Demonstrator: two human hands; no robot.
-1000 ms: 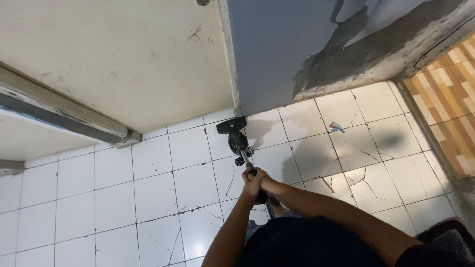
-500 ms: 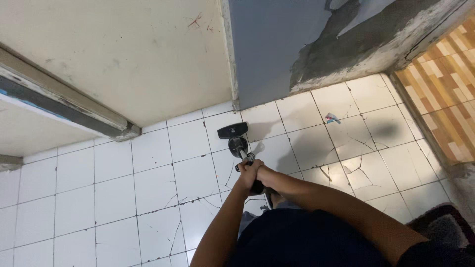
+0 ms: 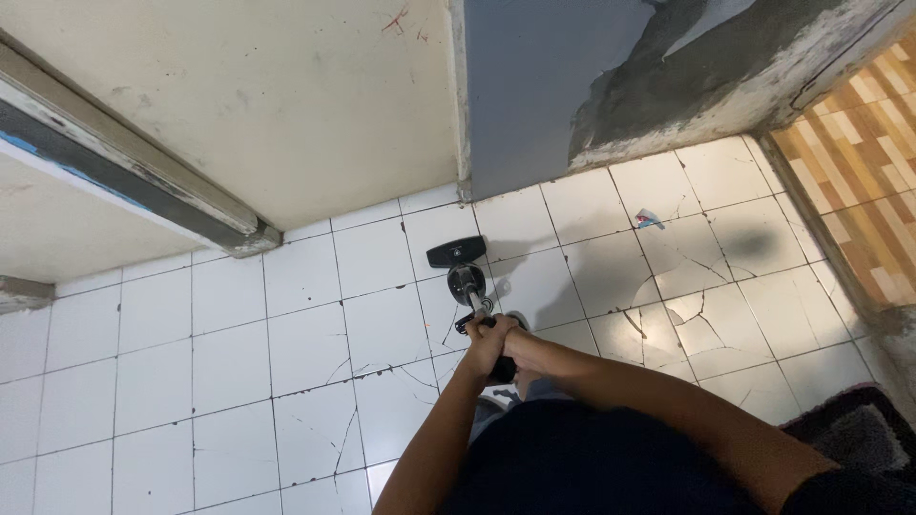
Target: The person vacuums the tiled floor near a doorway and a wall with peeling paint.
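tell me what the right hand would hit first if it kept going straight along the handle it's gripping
Probably the tool's own round black body just ahead of the right hand, then its flat black head on the white tiled floor. Depth is hard to judge from above.

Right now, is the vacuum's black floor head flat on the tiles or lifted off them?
Flat on the tiles, as far as the view shows: the floor head sits low on the white tiled floor, both hands gripping the wand.

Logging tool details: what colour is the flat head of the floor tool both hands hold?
Black; the flat floor-tool head shows best in the head view.
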